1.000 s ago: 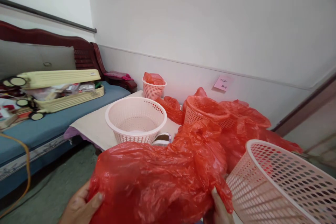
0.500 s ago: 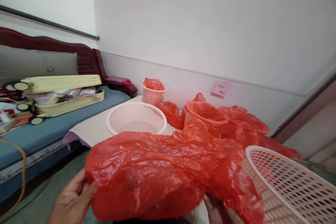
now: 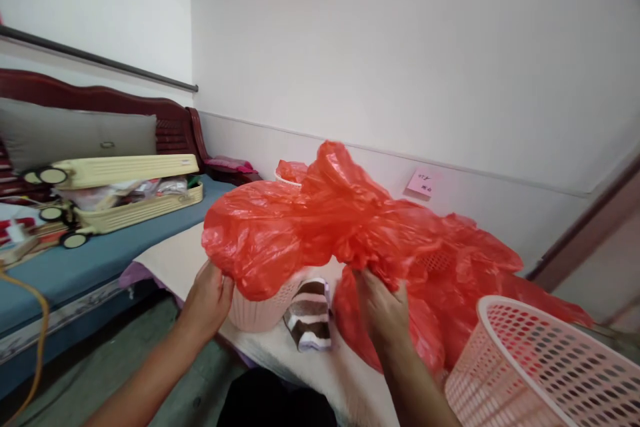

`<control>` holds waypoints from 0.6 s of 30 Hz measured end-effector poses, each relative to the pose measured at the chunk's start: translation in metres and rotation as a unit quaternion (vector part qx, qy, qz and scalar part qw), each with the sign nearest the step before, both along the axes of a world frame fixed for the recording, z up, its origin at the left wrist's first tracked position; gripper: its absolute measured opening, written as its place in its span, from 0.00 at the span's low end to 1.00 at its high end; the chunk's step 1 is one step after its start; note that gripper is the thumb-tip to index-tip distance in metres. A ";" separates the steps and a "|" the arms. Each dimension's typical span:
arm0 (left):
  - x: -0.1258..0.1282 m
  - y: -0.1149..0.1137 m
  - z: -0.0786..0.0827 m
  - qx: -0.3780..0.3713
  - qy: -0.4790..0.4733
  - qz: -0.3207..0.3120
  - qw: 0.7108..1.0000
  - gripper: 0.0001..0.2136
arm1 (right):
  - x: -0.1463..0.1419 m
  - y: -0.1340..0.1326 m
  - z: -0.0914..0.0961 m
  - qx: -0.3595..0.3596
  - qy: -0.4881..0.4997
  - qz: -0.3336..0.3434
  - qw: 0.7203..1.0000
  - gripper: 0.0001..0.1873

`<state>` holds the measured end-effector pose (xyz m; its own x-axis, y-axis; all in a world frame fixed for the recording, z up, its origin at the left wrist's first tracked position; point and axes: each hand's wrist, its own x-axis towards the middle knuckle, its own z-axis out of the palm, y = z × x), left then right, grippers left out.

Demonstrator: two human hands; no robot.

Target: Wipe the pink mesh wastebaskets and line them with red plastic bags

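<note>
My left hand (image 3: 209, 297) is closed on the lower left end of a crinkled red plastic bag (image 3: 280, 227). Around the bag's bunched middle, my right hand (image 3: 380, 300) is closed too. The bag is held up over the table and spreads sideways, its top rising in a peak. Beneath it stands a pale pink plastic basket (image 3: 256, 312), its rim mostly hidden by the bag. Beside that basket lies a folded cloth item with brown and white stripes (image 3: 309, 323), perhaps socks. More red plastic (image 3: 425, 333) lies around my right forearm.
A tall pink perforated basket (image 3: 500, 360) stands at the right. Behind the bag, a small basket (image 3: 287, 180) holds red plastic. A pink note (image 3: 420, 183) is on the wall. At the left, a partly open yellow suitcase (image 3: 140, 213) lies on a blue bed (image 3: 30, 287).
Both hands have moved up and forward, raising the red bag away from me. The striped cloth item has come into view below it. My right hand now shows gripping the bunched plastic.
</note>
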<state>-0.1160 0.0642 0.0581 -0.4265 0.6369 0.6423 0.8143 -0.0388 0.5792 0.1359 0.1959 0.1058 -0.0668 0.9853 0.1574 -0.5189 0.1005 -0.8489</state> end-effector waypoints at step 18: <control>0.016 0.001 -0.005 -0.100 0.277 -0.002 0.956 0.11 | -0.079 0.049 -0.011 0.339 -0.247 0.078 0.904 0.06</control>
